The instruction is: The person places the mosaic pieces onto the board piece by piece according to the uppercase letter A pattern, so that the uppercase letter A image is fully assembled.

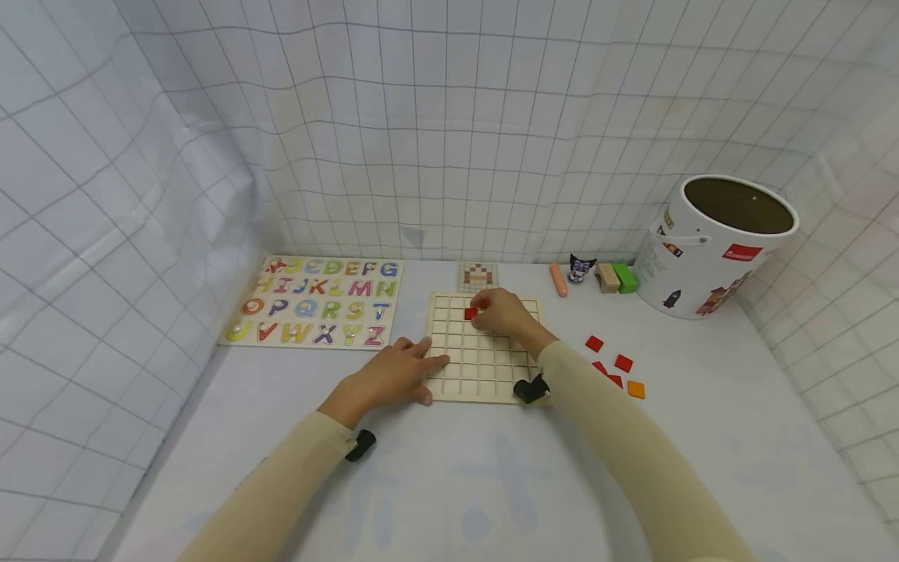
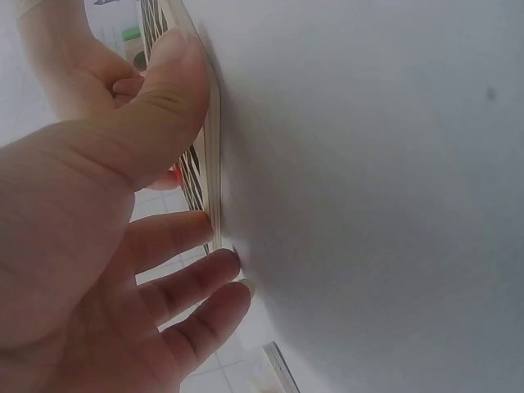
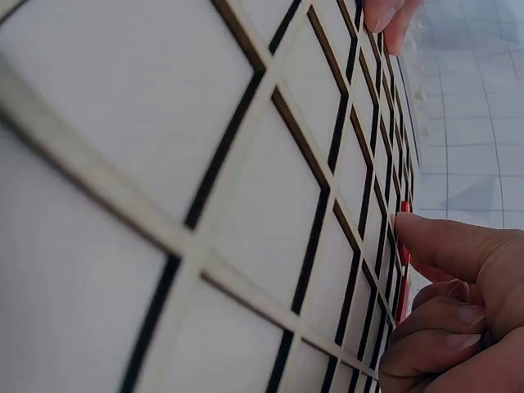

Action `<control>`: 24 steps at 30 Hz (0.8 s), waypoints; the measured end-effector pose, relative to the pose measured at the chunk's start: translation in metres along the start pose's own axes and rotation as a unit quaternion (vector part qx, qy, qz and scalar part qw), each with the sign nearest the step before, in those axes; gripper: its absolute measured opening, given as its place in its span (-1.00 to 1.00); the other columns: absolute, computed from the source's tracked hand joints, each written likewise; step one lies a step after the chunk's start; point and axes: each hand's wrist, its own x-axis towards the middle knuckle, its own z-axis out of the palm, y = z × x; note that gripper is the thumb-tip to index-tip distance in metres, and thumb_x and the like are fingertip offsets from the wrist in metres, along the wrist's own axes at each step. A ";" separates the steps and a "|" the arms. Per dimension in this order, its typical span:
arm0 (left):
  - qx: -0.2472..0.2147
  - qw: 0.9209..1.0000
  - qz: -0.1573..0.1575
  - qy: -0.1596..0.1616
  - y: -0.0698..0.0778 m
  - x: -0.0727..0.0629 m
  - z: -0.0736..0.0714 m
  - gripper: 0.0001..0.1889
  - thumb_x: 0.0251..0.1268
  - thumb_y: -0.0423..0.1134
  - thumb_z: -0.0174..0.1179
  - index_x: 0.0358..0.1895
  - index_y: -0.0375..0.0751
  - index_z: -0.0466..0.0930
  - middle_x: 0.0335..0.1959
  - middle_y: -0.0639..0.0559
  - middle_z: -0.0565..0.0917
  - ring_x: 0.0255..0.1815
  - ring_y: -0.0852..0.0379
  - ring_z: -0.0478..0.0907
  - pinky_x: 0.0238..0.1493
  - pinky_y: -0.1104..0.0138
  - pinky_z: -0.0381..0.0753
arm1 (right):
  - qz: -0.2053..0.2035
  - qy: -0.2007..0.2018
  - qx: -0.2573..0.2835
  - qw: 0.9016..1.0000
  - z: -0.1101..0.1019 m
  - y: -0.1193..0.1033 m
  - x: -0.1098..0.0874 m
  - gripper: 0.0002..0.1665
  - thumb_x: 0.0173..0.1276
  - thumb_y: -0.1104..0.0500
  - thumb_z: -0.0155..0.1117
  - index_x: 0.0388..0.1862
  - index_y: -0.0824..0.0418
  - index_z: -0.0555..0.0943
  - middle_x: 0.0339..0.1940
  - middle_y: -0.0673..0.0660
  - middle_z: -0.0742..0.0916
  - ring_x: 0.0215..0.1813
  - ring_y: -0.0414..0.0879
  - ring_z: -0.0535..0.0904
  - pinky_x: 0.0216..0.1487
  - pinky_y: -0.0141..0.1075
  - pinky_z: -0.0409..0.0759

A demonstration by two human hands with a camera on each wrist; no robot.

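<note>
A wooden grid board (image 1: 485, 394) lies flat on the table. My right hand (image 1: 502, 314) is over its far part, the thumb and forefinger at a red square tile (image 1: 470, 314), pinching it at the grid. More red shows beside the fingers, partly hidden by the hand. In the right wrist view the thumb touches the red tile (image 3: 404, 229), with the other fingers curled in. My left hand (image 1: 396, 373) rests at the board's near left edge with its fingers spread; in the left wrist view the thumb (image 2: 168, 98) lies along the board's edge.
Several loose red tiles (image 1: 623, 363) and an orange tile (image 1: 636, 389) lie right of the board. Behind it is a small pattern card (image 1: 477, 276). An alphabet puzzle board (image 1: 316, 303) lies left. A white bucket (image 1: 691, 269), wooden blocks (image 1: 607, 278) and a small figurine (image 1: 580, 269) stand back right.
</note>
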 end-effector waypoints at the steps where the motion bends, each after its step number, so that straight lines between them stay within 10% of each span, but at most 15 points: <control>1: -0.002 1.000 0.002 0.002 0.000 0.000 0.000 -0.23 0.20 0.14 0.38 0.50 0.12 0.41 0.56 -0.28 0.27 0.29 -0.24 0.40 0.23 -0.06 0.49 | -0.003 -0.001 0.007 1.000 -0.003 0.001 -0.002 -0.49 0.31 0.17 0.41 0.26 0.14 0.63 0.20 0.17 0.67 0.20 0.09 0.57 0.20 -0.02 0.56; 10: 0.009 1.000 -0.002 0.006 0.001 0.000 0.001 -0.21 0.15 0.17 0.39 0.50 0.14 0.41 0.57 -0.25 0.28 0.14 -0.12 0.39 0.09 0.11 0.51 | -0.020 0.009 0.080 0.997 -0.071 0.049 -0.044 -0.48 0.44 0.09 0.35 0.34 0.17 0.57 -0.33 0.16 0.57 -0.28 0.03 0.42 -0.26 -0.18 0.41; 17: 0.011 1.000 0.007 0.012 0.003 0.001 0.000 -0.21 0.15 0.16 0.40 0.49 0.12 0.43 0.55 -0.27 0.30 0.13 -0.14 0.40 0.10 0.09 0.51 | 0.058 0.015 0.024 0.998 -0.125 0.111 -0.093 -0.49 0.51 0.08 0.27 0.38 0.15 0.53 0.00 0.25 0.57 0.01 0.13 0.42 -0.07 -0.16 0.49; 24: 0.013 1.000 0.000 0.006 0.004 0.003 -0.001 -0.22 0.16 0.13 0.43 0.48 0.10 0.44 0.54 -0.27 0.32 0.20 -0.16 0.40 0.16 0.05 0.51 | 0.101 -0.041 -0.006 0.994 -0.131 0.141 -0.114 -0.44 0.46 0.05 0.30 0.40 0.11 0.51 0.12 0.27 0.57 0.08 0.14 0.45 0.00 -0.17 0.56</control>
